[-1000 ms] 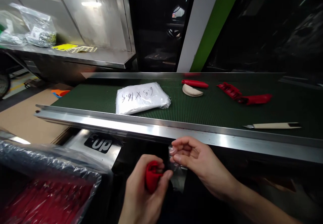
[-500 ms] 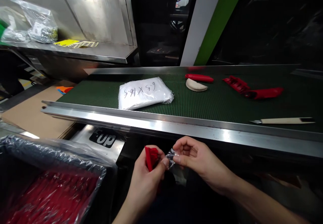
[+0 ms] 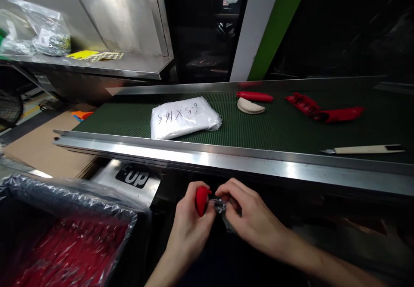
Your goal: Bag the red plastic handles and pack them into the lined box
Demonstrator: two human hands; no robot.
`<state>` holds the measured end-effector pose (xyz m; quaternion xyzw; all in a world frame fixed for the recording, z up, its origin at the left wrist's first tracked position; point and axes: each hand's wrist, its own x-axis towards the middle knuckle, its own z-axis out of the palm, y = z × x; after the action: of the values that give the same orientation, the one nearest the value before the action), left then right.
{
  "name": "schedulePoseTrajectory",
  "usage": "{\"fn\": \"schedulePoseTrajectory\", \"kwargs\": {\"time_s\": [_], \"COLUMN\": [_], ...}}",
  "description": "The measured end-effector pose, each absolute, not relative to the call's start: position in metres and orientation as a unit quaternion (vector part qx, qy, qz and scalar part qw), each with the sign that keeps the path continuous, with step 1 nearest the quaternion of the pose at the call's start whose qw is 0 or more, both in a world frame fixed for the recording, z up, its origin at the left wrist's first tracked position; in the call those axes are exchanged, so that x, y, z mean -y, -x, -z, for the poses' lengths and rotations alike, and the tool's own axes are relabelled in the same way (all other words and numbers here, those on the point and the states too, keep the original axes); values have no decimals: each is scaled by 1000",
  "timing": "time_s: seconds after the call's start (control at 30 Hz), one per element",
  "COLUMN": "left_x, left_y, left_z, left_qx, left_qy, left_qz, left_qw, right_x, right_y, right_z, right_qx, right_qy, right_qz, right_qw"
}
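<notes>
A dark workshop with steel panels and a green post stands behind a long conveyor belt (image 3: pixel 278 127), whose ribbed green surface runs across the view with a bright steel rail along its near edge. Low on the left sits a bin (image 3: pixel 64 235) lined with clear film and filled with red pieces. A steel shelf (image 3: pixel 129 65) at upper left carries plastic bags and yellow sheets. On the belt lie a white packet (image 3: pixel 184 116) with handwriting on it, then 2 red parts (image 3: pixel 323 110) touching each other at the right, a craft knife (image 3: pixel 362 150) near the rail, a red handle (image 3: pixel 255 96) and, just beside it, a pale curved piece (image 3: pixel 250 106).

Below the rail, both hands meet close together. The left hand (image 3: pixel 190 224) is closed around a small red piece (image 3: pixel 201 200), thumb and fingers pinching it so its rounded top shows. The right hand (image 3: pixel 249 216) is curled, its fingertips gripping a small clear bag (image 3: pixel 220 204) that touches the red piece.

The step in hand looks like bagging: the mouth of the bag is being brought to the red piece. The next move calls for the bag's mouth to be held apart while the piece slides in without the film folding over.
</notes>
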<state>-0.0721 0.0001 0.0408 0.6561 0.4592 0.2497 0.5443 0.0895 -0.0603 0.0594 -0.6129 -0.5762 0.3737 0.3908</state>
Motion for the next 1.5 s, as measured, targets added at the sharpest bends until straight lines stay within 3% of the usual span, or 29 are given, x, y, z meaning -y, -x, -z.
{"fn": "schedulePoseTrajectory", "kwargs": {"time_s": [0.27, 0.37, 0.5, 0.7, 0.9, 1.13, 1.3, 1.4, 1.5], "left_x": [13, 8, -8, -14, -3, 10, 29, 42, 46], "left_y": [75, 78, 84, 83, 84, 94, 93, 92, 96], "left_z": [-39, -38, -38, -40, -46, -31, -24, -21, -24], "left_qx": [-418, -441, -500, -501, -474, -463, -458, -440, -423], "left_qy": [-772, -762, -690, -593, -556, -590, -587, -597, -621], "left_qz": [-238, -247, -258, -278, -289, -351, -411, -425, -423], "left_qw": [416, 404, 455, 565, 618, 561, 526, 518, 507], "right_x": [60, 71, 97, 119, 110, 95, 103, 109, 107], "right_y": [-95, -102, -116, -113, -113, -112, -83, -63, -60], "right_z": [-94, -100, -103, -94, -77, -80, -62, -48, -40], "right_qx": [680, 646, 611, 756, 825, 884, 755, 619, 616], "right_qy": [556, 577, 651, 550, 484, 411, 540, 644, 627], "right_qz": [-344, -299, -116, 70, 15, -31, 5, -86, -154], "right_qw": [332, 400, 435, 348, 291, 219, 372, 442, 451]}}
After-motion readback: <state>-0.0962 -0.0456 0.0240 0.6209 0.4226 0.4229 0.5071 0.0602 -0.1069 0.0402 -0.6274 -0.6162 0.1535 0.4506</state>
